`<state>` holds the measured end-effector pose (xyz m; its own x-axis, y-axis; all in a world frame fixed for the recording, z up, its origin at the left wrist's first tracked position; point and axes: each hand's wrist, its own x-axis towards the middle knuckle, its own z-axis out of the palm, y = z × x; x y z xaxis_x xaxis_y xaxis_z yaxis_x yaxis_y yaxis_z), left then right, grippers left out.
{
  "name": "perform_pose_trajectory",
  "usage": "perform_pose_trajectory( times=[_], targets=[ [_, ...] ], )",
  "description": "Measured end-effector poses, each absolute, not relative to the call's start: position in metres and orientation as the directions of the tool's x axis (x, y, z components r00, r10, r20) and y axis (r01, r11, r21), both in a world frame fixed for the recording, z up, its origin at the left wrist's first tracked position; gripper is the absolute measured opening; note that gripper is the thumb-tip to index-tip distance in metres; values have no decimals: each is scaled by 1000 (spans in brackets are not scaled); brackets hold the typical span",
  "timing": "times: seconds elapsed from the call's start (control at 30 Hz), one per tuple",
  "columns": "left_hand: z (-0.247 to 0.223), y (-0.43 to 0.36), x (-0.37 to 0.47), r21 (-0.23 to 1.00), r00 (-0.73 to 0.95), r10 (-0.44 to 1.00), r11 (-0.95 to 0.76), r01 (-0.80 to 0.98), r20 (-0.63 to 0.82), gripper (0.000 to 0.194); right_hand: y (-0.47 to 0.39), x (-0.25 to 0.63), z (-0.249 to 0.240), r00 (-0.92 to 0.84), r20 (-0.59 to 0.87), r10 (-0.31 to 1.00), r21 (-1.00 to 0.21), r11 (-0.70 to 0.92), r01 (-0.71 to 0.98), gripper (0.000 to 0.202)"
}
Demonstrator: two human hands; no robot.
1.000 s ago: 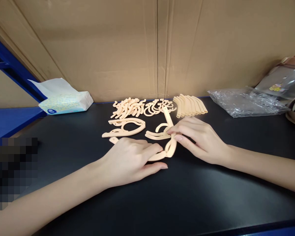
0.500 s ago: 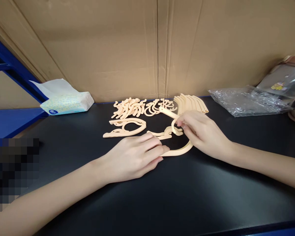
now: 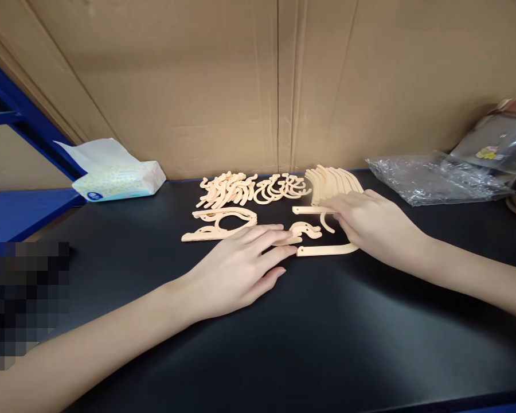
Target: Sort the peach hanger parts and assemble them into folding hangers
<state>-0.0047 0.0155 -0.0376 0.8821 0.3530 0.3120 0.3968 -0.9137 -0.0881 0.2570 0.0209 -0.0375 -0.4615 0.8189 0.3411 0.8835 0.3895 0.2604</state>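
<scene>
My right hand is closed on a beige curved frame, whose two arms point left and whose hook shows under the fingers. Small flat beige pieces lie between those arms. My left hand rests palm down, its fingers apart, partly over the small pieces, with a fingertip near the end of the frame's lower arm. Left of it lies another beige folded frame with a round opening.
Behind are a pile of short beige pieces, a group of beige hooks and a row of curved beige arms. A tissue pack stands back left. A clear plastic bag and a translucent container are at the right.
The frame in my right hand has moved right and turned, so its arms now point left and its lower arm's end is uncovered. My left hand has stayed almost in place, off the frame.
</scene>
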Motion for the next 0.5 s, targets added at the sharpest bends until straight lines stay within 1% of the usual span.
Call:
perform_pose_trajectory(
  times=[0.1, 0.17, 0.37, 0.43, 0.5],
  targets=[
    [-38, 15, -5, -97, 872, 394, -894, 437, 290, 38, 21, 257, -38, -443, 312, 841, 278, 365, 888, 27],
    [-38, 15, -5, -89, 866, 403, -891, 445, 296, 39, 20, 258, -37, -435, 311, 845, 295, 349, 890, 28],
    [-40, 18, -5, -91, 840, 351, -902, 422, 413, 27, 18, 259, -34, -506, 289, 813, 357, 399, 845, 30],
    [-40, 19, -5, -100, 832, 330, -905, 413, 446, 22, 15, 257, -32, -527, 319, 788, 377, 405, 833, 29],
    [-39, 20, -7, -108, 826, 325, -903, 416, 461, 20, 9, 253, -30, -553, 362, 750, 390, 417, 821, 21]
  ],
)
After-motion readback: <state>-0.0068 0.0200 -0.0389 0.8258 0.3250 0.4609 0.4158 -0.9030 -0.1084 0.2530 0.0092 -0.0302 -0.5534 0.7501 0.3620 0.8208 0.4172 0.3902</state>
